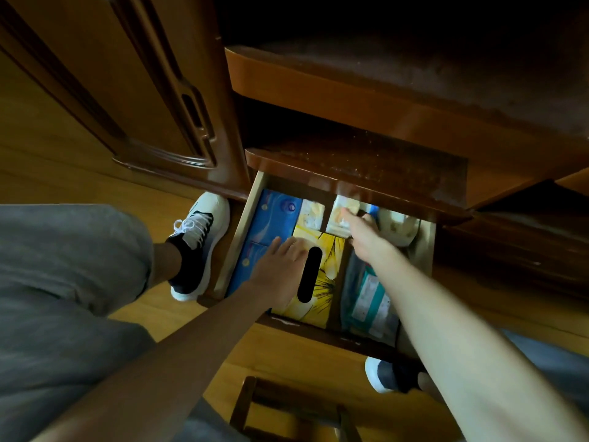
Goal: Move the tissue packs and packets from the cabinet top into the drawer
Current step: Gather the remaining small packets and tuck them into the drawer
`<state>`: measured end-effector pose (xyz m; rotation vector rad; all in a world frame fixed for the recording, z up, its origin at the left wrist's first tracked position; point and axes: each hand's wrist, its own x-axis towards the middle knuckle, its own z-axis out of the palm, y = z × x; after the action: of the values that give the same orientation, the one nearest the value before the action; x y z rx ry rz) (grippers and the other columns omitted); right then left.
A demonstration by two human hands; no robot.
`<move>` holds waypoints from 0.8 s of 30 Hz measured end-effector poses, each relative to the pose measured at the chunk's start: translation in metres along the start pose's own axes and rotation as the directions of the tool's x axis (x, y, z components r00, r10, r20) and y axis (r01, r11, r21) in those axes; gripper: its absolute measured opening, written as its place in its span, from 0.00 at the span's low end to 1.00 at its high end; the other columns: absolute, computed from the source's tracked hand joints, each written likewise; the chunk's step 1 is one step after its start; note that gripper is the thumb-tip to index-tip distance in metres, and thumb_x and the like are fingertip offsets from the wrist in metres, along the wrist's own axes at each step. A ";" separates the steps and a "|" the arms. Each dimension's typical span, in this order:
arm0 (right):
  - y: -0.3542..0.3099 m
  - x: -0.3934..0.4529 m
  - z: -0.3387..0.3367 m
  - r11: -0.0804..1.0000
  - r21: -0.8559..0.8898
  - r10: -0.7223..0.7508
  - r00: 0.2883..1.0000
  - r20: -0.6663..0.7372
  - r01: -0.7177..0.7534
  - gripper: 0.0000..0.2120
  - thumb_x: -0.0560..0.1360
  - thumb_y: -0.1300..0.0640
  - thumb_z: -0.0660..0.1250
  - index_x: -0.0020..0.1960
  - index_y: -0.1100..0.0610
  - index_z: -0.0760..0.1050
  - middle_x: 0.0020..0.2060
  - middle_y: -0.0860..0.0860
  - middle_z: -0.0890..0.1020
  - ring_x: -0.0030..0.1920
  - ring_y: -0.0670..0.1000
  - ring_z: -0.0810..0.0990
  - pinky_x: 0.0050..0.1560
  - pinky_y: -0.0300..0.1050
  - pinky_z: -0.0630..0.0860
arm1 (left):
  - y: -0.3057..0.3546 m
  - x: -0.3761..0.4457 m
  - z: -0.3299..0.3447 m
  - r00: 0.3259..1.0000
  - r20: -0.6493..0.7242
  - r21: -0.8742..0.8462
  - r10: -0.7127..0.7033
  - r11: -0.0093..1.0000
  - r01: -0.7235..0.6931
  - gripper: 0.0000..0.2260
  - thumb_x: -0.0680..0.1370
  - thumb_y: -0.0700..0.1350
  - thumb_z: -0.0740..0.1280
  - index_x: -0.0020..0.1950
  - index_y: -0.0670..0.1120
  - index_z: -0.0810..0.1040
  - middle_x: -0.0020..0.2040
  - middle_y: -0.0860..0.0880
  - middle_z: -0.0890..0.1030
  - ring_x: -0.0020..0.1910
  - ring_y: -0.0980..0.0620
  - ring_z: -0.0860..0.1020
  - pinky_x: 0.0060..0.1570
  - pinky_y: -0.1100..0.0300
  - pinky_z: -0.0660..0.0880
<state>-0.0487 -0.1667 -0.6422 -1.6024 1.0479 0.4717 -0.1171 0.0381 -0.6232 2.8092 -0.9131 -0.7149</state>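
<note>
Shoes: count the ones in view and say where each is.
2. One shoe stands left of the open drawer; the other shoe is below its front edge, partly hidden by the right forearm.

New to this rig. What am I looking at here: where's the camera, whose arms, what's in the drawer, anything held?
There is no machine: one head-worn camera looks down at a person's own bare arms. The open drawer holds a blue tissue pack at its left, a yellow pack in the middle and pale packets behind. The left hand rests flat where the blue and yellow packs meet. The right hand reaches to a pale packet at the back; the blur hides whether its fingers grip it.
</note>
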 end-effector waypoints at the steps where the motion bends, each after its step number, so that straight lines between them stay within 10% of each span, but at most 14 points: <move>1: 0.002 0.005 0.001 0.999 -0.038 0.013 1.000 -0.003 -0.013 0.37 0.77 0.39 0.68 0.79 0.53 0.59 0.75 0.56 0.67 0.72 0.59 0.68 0.72 0.59 0.67 | 0.000 0.001 0.000 1.000 -0.016 -0.008 0.007 1.000 -0.007 0.29 0.81 0.43 0.65 0.80 0.43 0.59 0.82 0.45 0.54 0.82 0.44 0.48 0.80 0.44 0.44; 10: 0.012 0.021 0.021 0.951 -0.306 -0.041 0.999 0.029 0.047 0.31 0.80 0.44 0.67 0.75 0.62 0.66 0.72 0.59 0.72 0.70 0.59 0.71 0.55 0.46 0.66 | 0.003 0.006 0.003 0.999 -0.040 -0.100 0.010 0.995 -0.014 0.25 0.82 0.47 0.61 0.78 0.40 0.63 0.79 0.44 0.59 0.81 0.45 0.52 0.80 0.45 0.52; 19: 0.017 0.024 0.021 0.978 -0.206 -0.017 1.000 -0.002 0.017 0.23 0.80 0.47 0.67 0.68 0.62 0.73 0.66 0.59 0.77 0.55 0.54 0.72 0.53 0.47 0.67 | 0.001 0.006 0.003 0.998 -0.055 -0.110 0.019 0.994 -0.025 0.25 0.82 0.48 0.61 0.78 0.41 0.64 0.79 0.45 0.60 0.81 0.46 0.53 0.80 0.46 0.53; 24: 0.011 0.019 0.027 0.934 -0.353 -0.086 0.994 -0.068 0.057 0.22 0.82 0.49 0.64 0.70 0.61 0.67 0.68 0.60 0.74 0.66 0.60 0.75 0.51 0.46 0.68 | -0.001 0.007 0.000 0.999 -0.023 -0.120 0.023 0.992 -0.026 0.26 0.82 0.49 0.62 0.78 0.41 0.64 0.79 0.45 0.59 0.81 0.47 0.52 0.80 0.46 0.53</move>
<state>-0.0416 -0.1490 -0.6713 -1.9842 1.0017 0.5710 -0.1119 0.0349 -0.6262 2.6905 -0.8684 -0.7098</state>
